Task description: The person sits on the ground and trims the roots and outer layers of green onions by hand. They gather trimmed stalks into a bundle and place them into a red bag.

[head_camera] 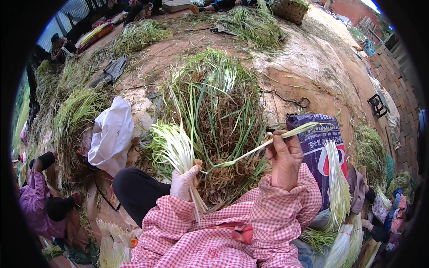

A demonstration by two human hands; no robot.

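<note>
My left hand (186, 181), in a pale glove, is closed around a bunch of pale leafy stalks (177, 147), their green-yellow ends fanned out above the fist. Between the thumb and fingers of my right hand (283, 152) is a single long stalk (248, 154), which slants down to the left towards the bunch. Its lower end reaches close to my left hand. Before me lies a large heap of green stalks with brown roots (214, 110). A bundle of pale stripped stalks (335, 187) rests on a dark printed sack (311, 144) to my right.
A white sack (112, 134) stands at the left beside another heap of plants (77, 124). Tied pale bundles (115, 243) are at the lower left and more bundles (340, 246) at the lower right. A black cord (291, 100) lies on the ground. Other people sit around the edges.
</note>
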